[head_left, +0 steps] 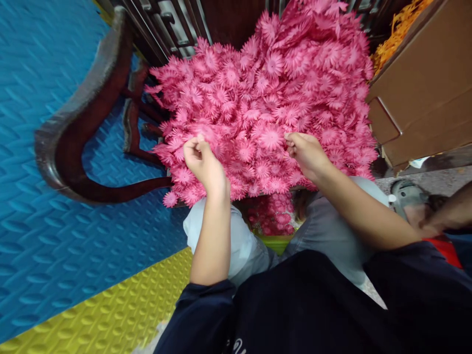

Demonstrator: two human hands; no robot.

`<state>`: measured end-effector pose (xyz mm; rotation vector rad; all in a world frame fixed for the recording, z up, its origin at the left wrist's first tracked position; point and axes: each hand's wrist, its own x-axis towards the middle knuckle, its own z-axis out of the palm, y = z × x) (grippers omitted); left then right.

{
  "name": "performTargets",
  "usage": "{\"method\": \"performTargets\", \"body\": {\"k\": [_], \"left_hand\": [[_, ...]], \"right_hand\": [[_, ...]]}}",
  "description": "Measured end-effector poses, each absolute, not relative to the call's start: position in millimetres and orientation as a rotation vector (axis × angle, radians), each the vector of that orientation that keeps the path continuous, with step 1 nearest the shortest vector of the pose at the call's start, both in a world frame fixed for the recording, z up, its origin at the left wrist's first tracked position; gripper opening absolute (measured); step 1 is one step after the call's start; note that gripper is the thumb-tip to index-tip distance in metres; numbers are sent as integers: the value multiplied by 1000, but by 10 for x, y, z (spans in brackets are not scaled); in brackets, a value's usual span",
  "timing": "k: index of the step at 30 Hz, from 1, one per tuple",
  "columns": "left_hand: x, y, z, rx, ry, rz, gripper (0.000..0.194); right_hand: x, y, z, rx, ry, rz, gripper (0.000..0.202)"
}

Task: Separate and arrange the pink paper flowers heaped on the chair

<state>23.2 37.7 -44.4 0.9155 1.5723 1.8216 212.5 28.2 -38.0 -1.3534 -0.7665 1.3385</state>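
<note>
A broad heap of pink artificial flower heads (258,103) covers a surface in front of my knees. Over its left front part, my left hand (198,155) is closed in a pinch, with a blurred pink flower (204,135) at its fingertips. My right hand (304,151) is farther right above the heap, its fingers curled and thumb and forefinger pressed together. A light pink flower head (272,138) lies just left of those fingertips; whether they hold anything small cannot be made out.
A dark curved wooden armrest (61,157) stands left over blue and yellow matting. On the right is a cardboard box (424,83), with orange material (396,37) behind it. Another person's arm (452,211) and a grey shoe (407,194) show at lower right. More pink flowers (275,214) lie below, between my knees.
</note>
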Motion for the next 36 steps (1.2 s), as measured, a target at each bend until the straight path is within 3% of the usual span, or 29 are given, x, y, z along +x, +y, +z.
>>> {"method": "performTargets", "body": {"k": [7, 15, 30, 36], "left_hand": [[395, 344, -393, 837, 1594, 1913, 20], [629, 170, -448, 1406, 1339, 1265, 10], [654, 175, -450, 1464, 1445, 1277, 12], [631, 187, -482, 1248, 1294, 1302, 8]], "right_hand": [[2028, 210, -428, -1378, -952, 1403, 15], [2032, 208, -422, -1312, -982, 1447, 11], [2030, 205, -389, -1380, -900, 1398, 11], [2029, 214, -410, -1369, -864, 1394, 18]]}}
